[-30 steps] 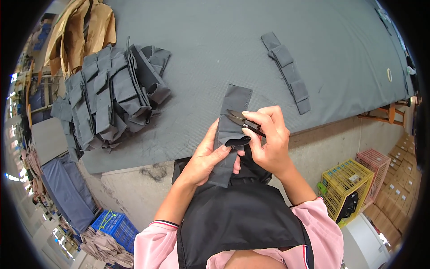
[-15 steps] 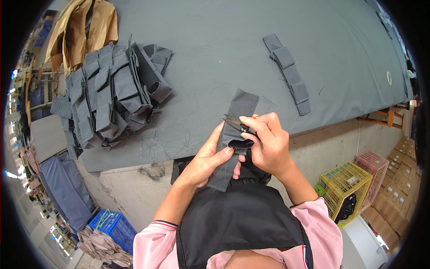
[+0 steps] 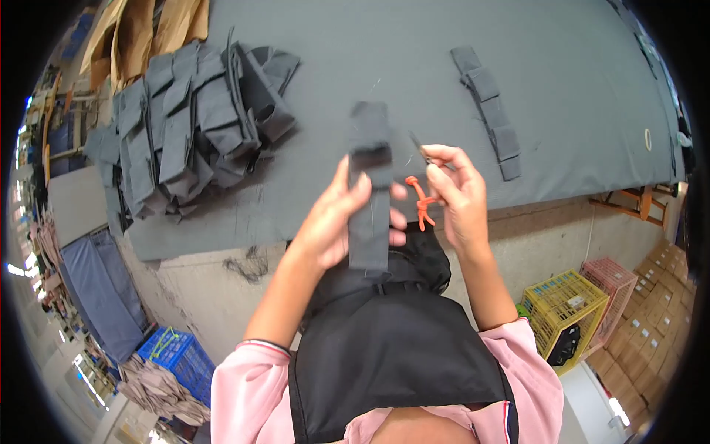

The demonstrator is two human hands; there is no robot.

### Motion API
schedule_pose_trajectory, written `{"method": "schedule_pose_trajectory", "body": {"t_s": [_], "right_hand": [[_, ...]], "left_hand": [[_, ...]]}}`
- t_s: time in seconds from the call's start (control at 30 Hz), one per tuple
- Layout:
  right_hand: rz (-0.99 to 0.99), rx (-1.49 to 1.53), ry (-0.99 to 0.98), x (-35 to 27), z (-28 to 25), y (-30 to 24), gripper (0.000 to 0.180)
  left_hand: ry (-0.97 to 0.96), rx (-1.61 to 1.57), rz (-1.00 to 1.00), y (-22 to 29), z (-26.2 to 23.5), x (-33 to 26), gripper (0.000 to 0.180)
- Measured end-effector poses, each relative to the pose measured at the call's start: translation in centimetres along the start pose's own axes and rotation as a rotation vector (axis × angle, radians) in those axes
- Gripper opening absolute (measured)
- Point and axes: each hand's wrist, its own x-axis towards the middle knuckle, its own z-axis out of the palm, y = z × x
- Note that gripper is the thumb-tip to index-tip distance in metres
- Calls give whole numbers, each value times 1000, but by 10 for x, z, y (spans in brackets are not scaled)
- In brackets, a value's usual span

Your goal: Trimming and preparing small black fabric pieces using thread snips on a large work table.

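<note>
My left hand [image 3: 336, 214] is closed around a dark grey fabric strip [image 3: 368, 229], thumb in front and fingertips showing past its right edge. The strip stands roughly upright in view, with a folded flap near its upper part, slightly blurred. To its right, my right hand [image 3: 460, 192] grips small thread snips [image 3: 420, 146], their dark blades pointing up and left, apart from the strip. An orange cord [image 3: 422, 201] with knots dangles beside that hand. Another grey flapped strip [image 3: 488, 111] lies on the table at the right. A big heap of similar strips [image 3: 177, 118] sits at the left.
A dark grey cloth covers the table [image 3: 347, 44]. Brown paper [image 3: 140, 37] stands behind the heap. Below the table edge are a blue crate [image 3: 177, 362] at left, a yellow crate [image 3: 566, 311], a pink crate [image 3: 610, 281] and cardboard boxes [image 3: 651, 318] at right.
The snips have come away from the strip as my right hand drew right, and the orange cord now hangs in sight. My left hand has turned the strip more upright and raised it.
</note>
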Motion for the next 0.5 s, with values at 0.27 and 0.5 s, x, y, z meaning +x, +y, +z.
{"method": "schedule_pose_trajectory", "body": {"t_s": [0.27, 0.5], "right_hand": [[-514, -841, -119, -69, 9, -1, 27], [-667, -1057, -213, -64, 8, 0, 31]], "left_hand": [[235, 62, 201, 17, -5, 18, 32], [249, 5, 184, 14, -3, 13, 43]]}}
